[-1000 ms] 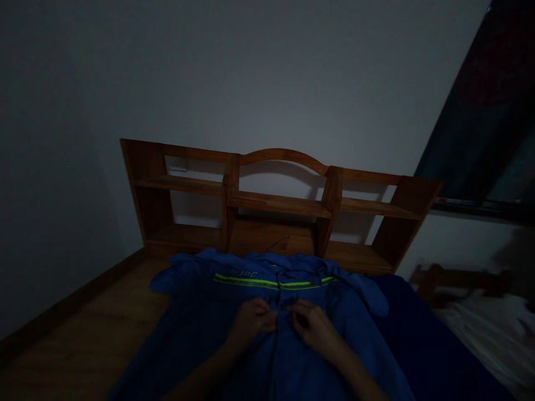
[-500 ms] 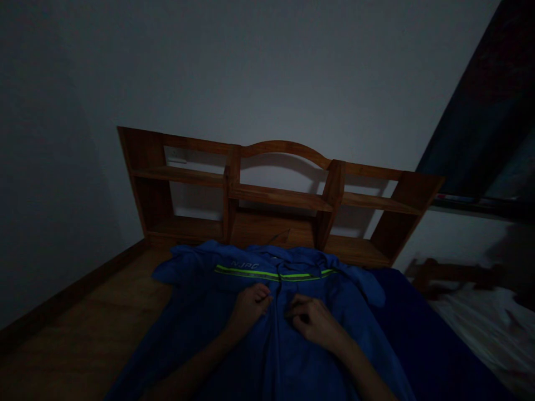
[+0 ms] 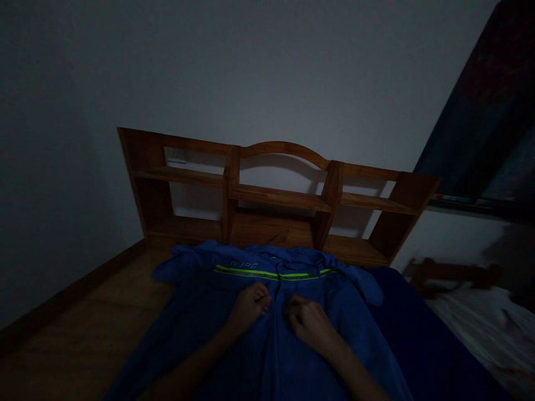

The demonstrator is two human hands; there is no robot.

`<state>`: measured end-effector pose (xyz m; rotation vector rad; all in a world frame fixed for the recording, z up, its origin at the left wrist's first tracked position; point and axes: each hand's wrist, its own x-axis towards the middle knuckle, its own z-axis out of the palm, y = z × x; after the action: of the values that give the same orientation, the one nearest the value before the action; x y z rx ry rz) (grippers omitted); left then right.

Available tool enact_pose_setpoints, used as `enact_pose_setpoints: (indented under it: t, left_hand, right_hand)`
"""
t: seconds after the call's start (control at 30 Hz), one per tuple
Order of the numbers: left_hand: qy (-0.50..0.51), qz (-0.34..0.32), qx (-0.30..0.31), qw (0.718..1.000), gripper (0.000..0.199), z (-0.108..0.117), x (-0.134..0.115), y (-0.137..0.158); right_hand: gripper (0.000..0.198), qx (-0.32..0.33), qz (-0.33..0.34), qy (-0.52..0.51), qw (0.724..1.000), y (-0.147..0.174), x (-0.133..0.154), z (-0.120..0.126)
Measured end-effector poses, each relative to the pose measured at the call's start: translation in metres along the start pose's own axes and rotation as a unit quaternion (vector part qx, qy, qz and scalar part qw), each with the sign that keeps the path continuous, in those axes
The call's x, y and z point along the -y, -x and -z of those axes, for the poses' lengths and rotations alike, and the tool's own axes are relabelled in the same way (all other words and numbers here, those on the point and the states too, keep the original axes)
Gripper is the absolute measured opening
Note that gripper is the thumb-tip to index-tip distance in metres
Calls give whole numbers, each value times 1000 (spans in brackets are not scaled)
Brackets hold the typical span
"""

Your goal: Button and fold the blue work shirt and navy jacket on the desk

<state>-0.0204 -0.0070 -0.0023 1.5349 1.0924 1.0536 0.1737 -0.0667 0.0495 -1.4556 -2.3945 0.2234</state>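
Note:
A blue work jacket [image 3: 251, 356] lies spread out, front side up, with a yellow-green stripe and pale lettering across its chest. Its front opening runs down the middle between my hands. My left hand [image 3: 248, 306] is over the left front panel just below the stripe, fingers curled and pressed together. Opposite it, my right hand [image 3: 309, 323] is closed in a pinch above the right front panel, close to the opening. In this dim light the fingertips are too dark to show what, if anything, they grip.
A wooden headboard with shelf compartments [image 3: 280, 197] stands against the wall behind the collar. Bare wooden boards [image 3: 104, 312] lie to the left. Dark blue cloth [image 3: 422, 328] is under the jacket's right side, with whitish bedding [image 3: 485, 328] beyond. A dark curtain [image 3: 489, 111] hangs at upper right.
My right hand has shifted slightly and its fingers have curled in more. My left hand stays nearly in place. The jacket lies as before.

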Motion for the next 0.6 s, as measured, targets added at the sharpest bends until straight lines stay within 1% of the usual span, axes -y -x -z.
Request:
enact_pose_setpoints:
  t: [0.07,0.13,0.23,0.3,0.33,0.4,0.5,0.57,0.6]
  left_hand:
    - [21,-3,45,999,19,-2,4,0]
    - [39,-4,73,997,20,-5,6,0]
    - [44,-8,77,996,20,-7,4,3]
    - [44,-8,77,996,21,-7,-1,5]
    - [47,-6,77,996,21,-6,-4,5]
    - [58,1,77,995,22,-4,-9,5]
    - [89,6,90,992,25,-1,-13,4]
    - [98,2,101,990,23,0,-13,4]
    - [98,-5,104,990,22,-1,-14,4]
  right_hand:
    - [29,-5,8,7,1000,1,2,-1]
    - [27,-10,10,10,1000,2,4,-3]
    - [26,-26,4,1,1000,2,5,-8]
    - [29,-48,1,-44,998,0,3,-11]
    - [32,-62,-3,-85,994,-1,0,-12]
    - [35,-85,-11,-191,978,-6,-7,-11]
    - [30,-103,-5,-338,936,-11,-17,-4]
    - [26,-98,6,-389,916,-13,-18,0]
    - [25,-93,10,-399,912,-13,-17,1]
